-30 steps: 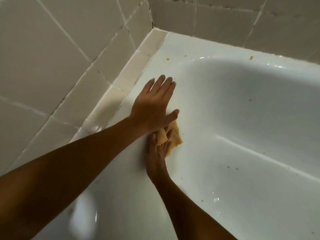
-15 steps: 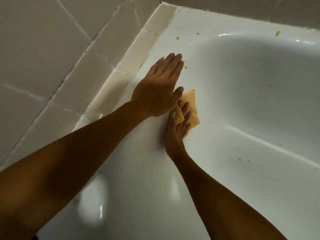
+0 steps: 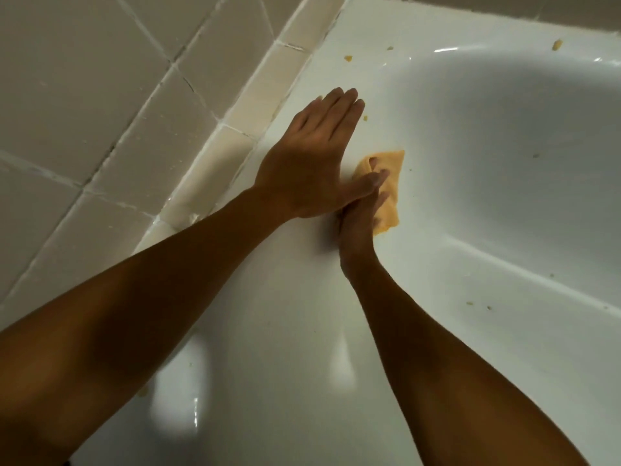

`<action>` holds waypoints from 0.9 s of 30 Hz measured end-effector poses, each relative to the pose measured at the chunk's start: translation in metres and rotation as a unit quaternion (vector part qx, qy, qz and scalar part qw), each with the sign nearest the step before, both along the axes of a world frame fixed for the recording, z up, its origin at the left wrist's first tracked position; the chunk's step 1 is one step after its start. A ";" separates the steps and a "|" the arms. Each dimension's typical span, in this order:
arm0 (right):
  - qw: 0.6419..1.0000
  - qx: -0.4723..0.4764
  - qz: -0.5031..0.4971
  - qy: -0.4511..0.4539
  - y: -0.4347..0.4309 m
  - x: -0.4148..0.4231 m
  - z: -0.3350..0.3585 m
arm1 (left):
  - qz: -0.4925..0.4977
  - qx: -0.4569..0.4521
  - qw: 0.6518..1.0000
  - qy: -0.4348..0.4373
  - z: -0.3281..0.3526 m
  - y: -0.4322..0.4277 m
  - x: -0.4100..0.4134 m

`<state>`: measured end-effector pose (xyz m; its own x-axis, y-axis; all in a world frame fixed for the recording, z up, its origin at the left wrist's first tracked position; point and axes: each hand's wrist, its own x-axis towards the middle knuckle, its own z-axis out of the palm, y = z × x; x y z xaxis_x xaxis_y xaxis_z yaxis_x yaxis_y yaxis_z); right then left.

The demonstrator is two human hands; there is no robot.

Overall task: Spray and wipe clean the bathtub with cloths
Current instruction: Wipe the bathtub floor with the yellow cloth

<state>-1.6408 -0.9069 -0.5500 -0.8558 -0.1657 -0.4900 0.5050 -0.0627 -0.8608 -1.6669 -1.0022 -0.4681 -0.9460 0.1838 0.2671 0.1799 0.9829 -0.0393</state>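
The white bathtub [image 3: 289,297] fills the view, its corner at the top. My left hand [image 3: 312,163] lies flat on the tub's rim with straight fingers pointing toward the corner. Just below it my right hand [image 3: 358,227] holds a small orange cloth [image 3: 391,164] against the tub's inner wall. A fold of the cloth wraps over the fingertips, and my left thumb partly covers them.
Small yellowish crumbs dot the rim [image 3: 348,57] and far edge [image 3: 557,44], with a few more on the tub floor [image 3: 469,303]. A beige tiled wall [image 3: 100,95] and narrow tile ledge [image 3: 262,92] border the tub on the left.
My right hand has slid the cloth along the tub wall toward the corner. My left hand stays flat on the rim and has shifted the same way.
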 end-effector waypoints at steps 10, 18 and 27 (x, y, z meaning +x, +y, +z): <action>0.999 0.044 -0.029 0.009 0.006 0.032 -0.002 | -0.009 0.022 1.000 -0.018 0.003 0.000 0.002; 0.981 0.088 0.044 0.169 -0.022 0.022 0.030 | 0.009 0.162 0.985 -0.051 0.010 -0.001 0.002; 0.954 0.192 0.018 0.230 -0.028 -0.028 0.024 | -0.009 0.256 0.965 -0.065 0.013 -0.005 0.001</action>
<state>-1.6688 -0.9348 -0.5261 -0.9922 -0.0826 -0.0935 0.0634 0.3116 -0.9481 -1.6656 -1.0072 -0.4548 -0.9755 0.0767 0.2063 0.1682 0.8643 0.4739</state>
